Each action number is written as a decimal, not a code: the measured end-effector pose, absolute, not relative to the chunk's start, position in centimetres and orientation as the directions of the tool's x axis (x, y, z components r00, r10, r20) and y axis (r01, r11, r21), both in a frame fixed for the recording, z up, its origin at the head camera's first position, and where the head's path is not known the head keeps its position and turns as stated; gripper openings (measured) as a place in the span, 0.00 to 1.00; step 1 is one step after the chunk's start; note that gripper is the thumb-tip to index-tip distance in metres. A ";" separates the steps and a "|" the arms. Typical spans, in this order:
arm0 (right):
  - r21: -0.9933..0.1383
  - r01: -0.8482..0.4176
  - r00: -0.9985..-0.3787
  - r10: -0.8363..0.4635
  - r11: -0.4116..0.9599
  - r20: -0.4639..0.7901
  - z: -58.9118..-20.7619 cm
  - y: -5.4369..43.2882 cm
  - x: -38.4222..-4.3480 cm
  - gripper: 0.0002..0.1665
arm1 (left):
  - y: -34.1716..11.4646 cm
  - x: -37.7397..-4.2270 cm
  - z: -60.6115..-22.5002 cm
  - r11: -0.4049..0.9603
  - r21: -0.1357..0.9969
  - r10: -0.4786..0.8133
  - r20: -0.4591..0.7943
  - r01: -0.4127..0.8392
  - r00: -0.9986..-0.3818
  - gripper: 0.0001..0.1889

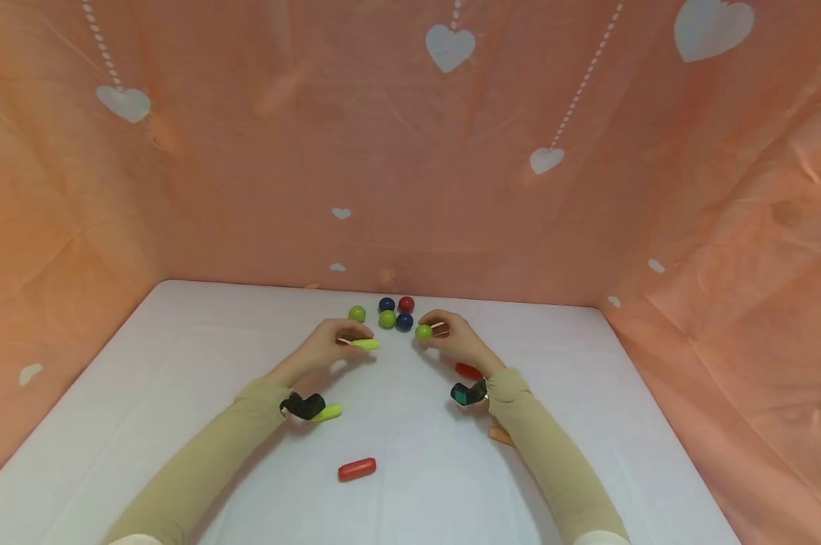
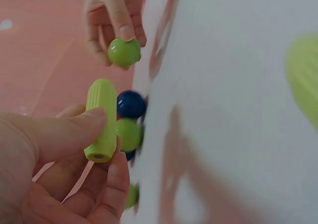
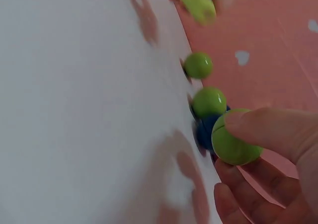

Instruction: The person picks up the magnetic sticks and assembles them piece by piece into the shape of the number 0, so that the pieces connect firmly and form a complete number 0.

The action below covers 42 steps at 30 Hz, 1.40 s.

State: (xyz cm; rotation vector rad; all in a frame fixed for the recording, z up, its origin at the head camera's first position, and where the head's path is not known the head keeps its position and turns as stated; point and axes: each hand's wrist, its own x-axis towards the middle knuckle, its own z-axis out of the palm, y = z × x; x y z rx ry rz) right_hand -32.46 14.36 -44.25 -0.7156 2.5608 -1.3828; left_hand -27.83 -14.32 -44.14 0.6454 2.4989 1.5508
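My left hand (image 1: 323, 346) pinches a yellow-green grooved stick (image 2: 101, 122) between thumb and fingers, above the table. A small dark hole shows in the stick's end. My right hand (image 1: 460, 338) holds a light green ball (image 3: 237, 143), thumb on top and fingers beneath, also raised off the table. Between and behind the hands sits a cluster of balls: a green ball (image 1: 387, 319), a blue ball (image 1: 404, 322), a second blue ball (image 1: 386, 304) and a red ball (image 1: 406, 304). Another green ball (image 1: 357, 313) lies just left of them.
Nearer on the white table (image 1: 410, 409) lie a second yellow-green stick (image 1: 329, 413) by the left wrist and a red stick (image 1: 357, 469). Another red stick (image 1: 468, 372) and an orange stick (image 1: 501, 434) lie by the right arm. An orange cloth (image 1: 383, 166) with white hearts hangs behind.
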 end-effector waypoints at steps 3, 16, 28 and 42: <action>-0.819 -0.380 -0.848 -0.515 0.430 0.123 -44.5 13.9 -32.0 0.21 | -12.9 -28.6 -44.6 0.356 0.888 0.437 0.115 0.290 -0.892 0.14; -0.813 -0.405 -0.817 -0.564 0.418 0.118 -45.6 13.0 -31.2 0.21 | -11.0 -30.6 -46.4 0.303 0.911 0.479 0.108 0.279 -0.871 0.15; -0.829 -0.387 -0.837 -0.531 0.403 0.133 -46.0 12.7 -30.9 0.19 | -10.3 -30.6 -46.3 0.336 0.901 0.462 0.097 0.275 -0.882 0.16; -0.840 -0.355 -0.859 -0.498 0.409 0.121 -45.8 13.2 -30.6 0.18 | -13.2 -30.7 -45.0 0.293 0.911 0.300 0.202 0.291 -0.933 0.15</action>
